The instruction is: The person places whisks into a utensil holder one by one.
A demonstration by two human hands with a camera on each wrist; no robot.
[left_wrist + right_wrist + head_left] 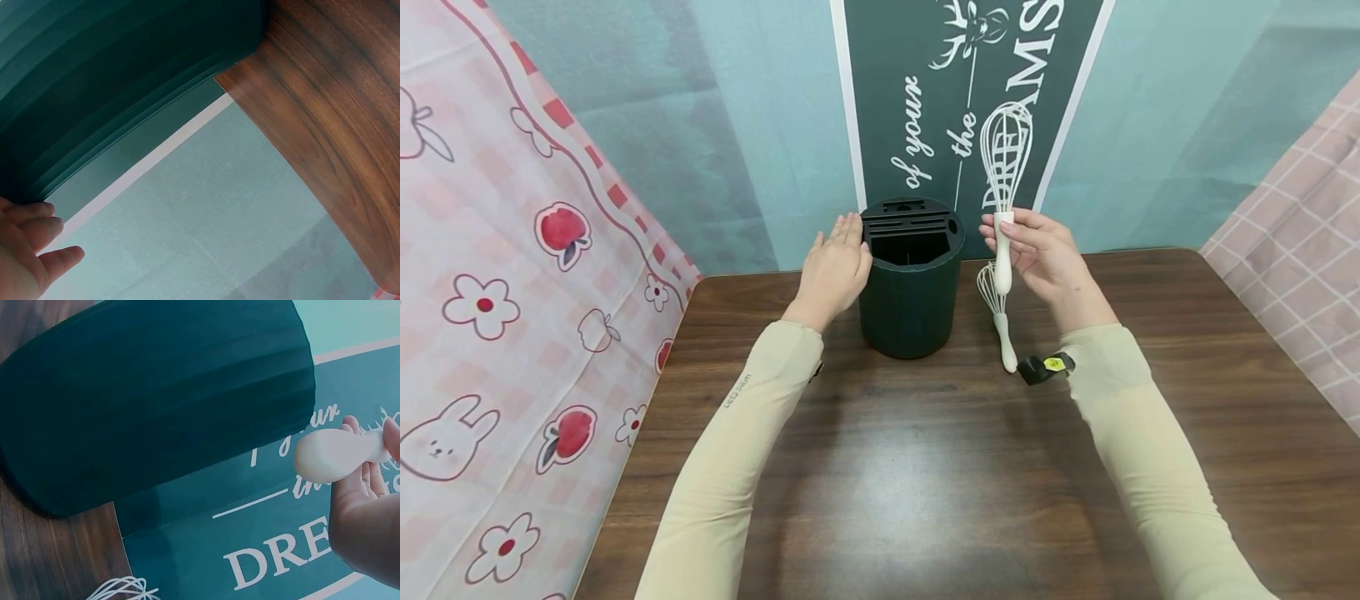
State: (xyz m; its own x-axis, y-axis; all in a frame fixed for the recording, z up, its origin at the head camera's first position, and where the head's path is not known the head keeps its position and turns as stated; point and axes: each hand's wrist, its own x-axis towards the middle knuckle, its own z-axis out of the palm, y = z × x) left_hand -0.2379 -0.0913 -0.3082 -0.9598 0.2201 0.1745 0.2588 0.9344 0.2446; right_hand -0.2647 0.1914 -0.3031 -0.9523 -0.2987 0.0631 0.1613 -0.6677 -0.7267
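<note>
A dark green utensil holder [908, 308] with a slotted black top stands near the table's back edge. My left hand [835, 267] rests with straight fingers against the left side of its rim; in the left wrist view the fingers [44, 231] touch the holder's edge. To the right of the holder, my right hand [1037, 250] pinches a large white whisk [1004, 167] by its handle, wires up, above the table. The whisk's handle [331, 455] shows in the right wrist view. Below it on the table lies a smaller white whisk [1002, 329].
The brown wooden table [895, 483] ends at a blue cloth backdrop [790, 125] with a dark lettered panel. A pink patterned cloth [535, 333] hangs at the left, and a pink checked one [1300, 217] at the right.
</note>
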